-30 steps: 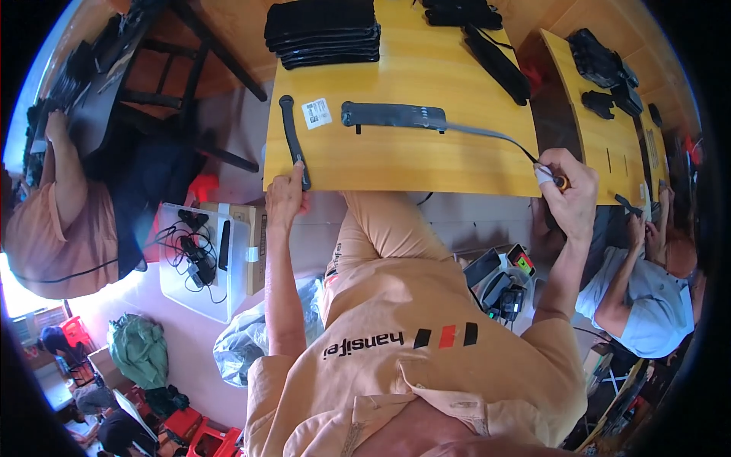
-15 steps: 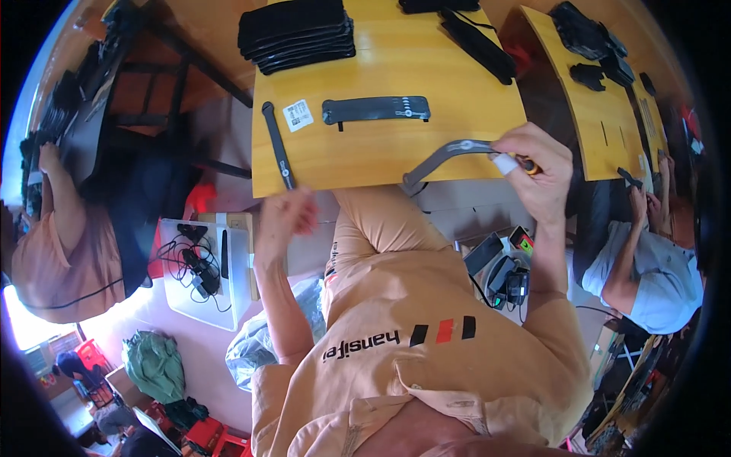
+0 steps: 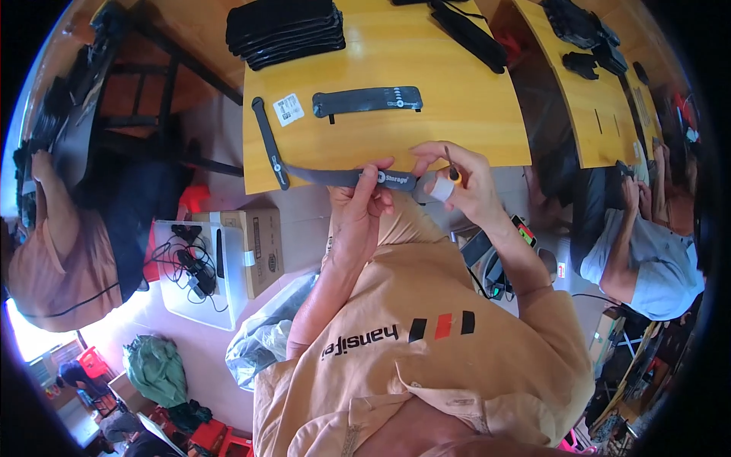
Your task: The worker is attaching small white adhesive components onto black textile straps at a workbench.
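My left hand [image 3: 361,199] is closed on a dark grey strap [image 3: 324,176], pinching it near its printed end. The strap stretches left over the front edge of the yellow table [image 3: 457,126]. Close to that printed end, my right hand [image 3: 474,186] curls around a small tool [image 3: 455,175] with a yellow handle and a thin dark tip; its exact kind is unclear. White tape [image 3: 441,189] wraps one of that hand's digits. A narrow grey strap [image 3: 269,143] lies at the table's left edge, and a wider flat one [image 3: 367,101] lies farther back beside a white label [image 3: 288,110].
A stack of black folded pieces [image 3: 285,34] stands at the back left, with a long black bundle [image 3: 470,36] back right. Below left, a clear plastic bin [image 3: 199,305] holds cables by a cardboard box [image 3: 263,251]. Co-workers sit at both sides.
My left hand has moved right and taken hold of the grey strap. My right hand has let go of the strap, moving left and down, and keeps the yellow-handled tool.
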